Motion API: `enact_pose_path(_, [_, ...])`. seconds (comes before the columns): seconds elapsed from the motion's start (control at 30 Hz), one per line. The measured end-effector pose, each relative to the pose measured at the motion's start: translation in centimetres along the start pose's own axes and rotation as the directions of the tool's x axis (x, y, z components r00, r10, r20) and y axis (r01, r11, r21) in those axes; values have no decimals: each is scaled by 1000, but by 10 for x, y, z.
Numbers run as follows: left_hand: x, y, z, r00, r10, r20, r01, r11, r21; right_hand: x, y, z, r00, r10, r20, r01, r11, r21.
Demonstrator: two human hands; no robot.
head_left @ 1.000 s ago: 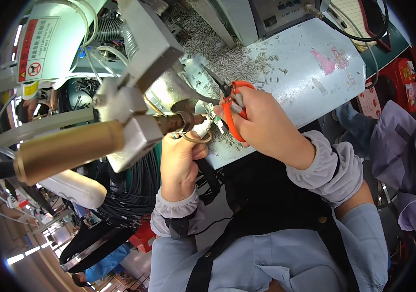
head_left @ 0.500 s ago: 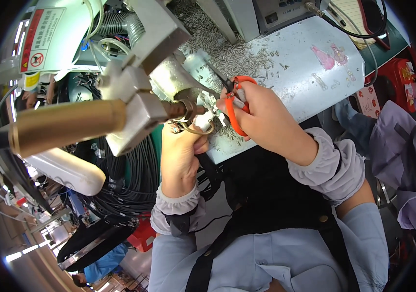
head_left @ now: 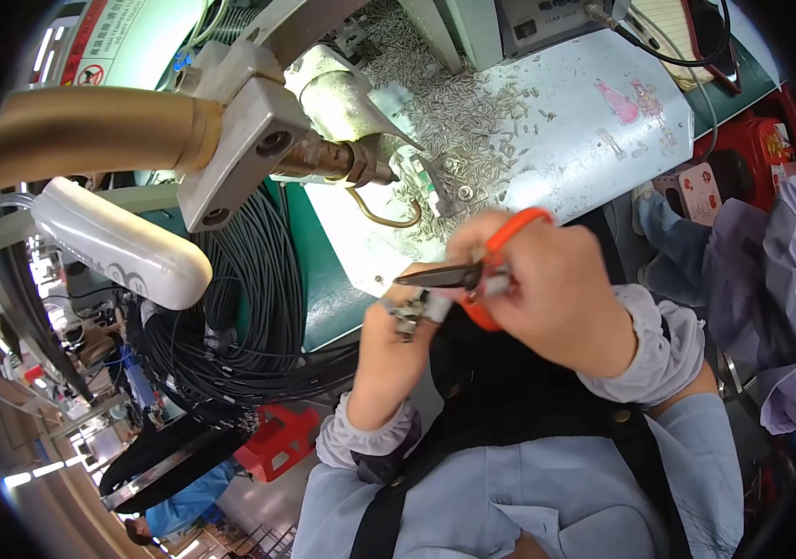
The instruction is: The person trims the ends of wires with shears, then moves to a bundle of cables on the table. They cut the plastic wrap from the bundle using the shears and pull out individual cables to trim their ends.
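Your right hand (head_left: 556, 289) is closed around the orange handles of a pair of small cutters (head_left: 473, 272), whose dark blades point toward your left and end just above your left hand (head_left: 398, 321). That left hand is pinched shut on a small metal part (head_left: 409, 312), held at the fingertips right below the cutter tips; whether the blades actually touch the part is too small to tell. Both hands sit close together in front of your chest, just off the near edge of the pale work surface (head_left: 566, 140). Beyond your right hand, on that surface, lies a scatter of small metal offcuts (head_left: 454, 112), thickest farther away and to the left. Beyond your left hand and a little to its left, a metal machine head (head_left: 342, 158) with a brass-coloured fitting reaches out over the bench, and a curved brass wire (head_left: 381, 216) hangs from it. Farther to the left of your left hand, a brass cylinder (head_left: 90, 130) and a white rounded handle (head_left: 118, 247) jut out, with a bundle of coiled black cables (head_left: 230, 317) below them. To the right of your right hand, well apart, a red stool (head_left: 752, 149) stands beside another person's lilac sleeve (head_left: 789, 279).
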State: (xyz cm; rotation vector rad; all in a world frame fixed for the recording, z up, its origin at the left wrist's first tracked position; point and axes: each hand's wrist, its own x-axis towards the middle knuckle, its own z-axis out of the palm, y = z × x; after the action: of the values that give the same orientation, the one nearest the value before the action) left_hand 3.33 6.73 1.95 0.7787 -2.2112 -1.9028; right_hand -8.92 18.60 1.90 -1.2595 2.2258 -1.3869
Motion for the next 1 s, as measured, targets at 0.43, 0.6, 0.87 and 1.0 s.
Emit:
enact_pose_path(0.43, [-5, -5, -1, 991, -102, -87, 52, 890, -453, -12, 9, 5, 917, -385, 108, 399, 867, -297])
enact_pose_path(0.6, [-3, 0, 3, 983, -149, -107, 79, 870, -487, -12, 27, 27, 889, -426, -169, 427, 904, -30])
enact_pose_path(0.87, [-8, -17, 4, 929, 286, -234, -283, 958, 49, -14, 15, 29, 999, 37, -28, -21, 899, 437])
enact_pose_path(1.0, [-12, -14, 14, 856, 464, -228, -341, 838, 426, -17, 13, 32, 977, -171, -125, 183, 978, 100])
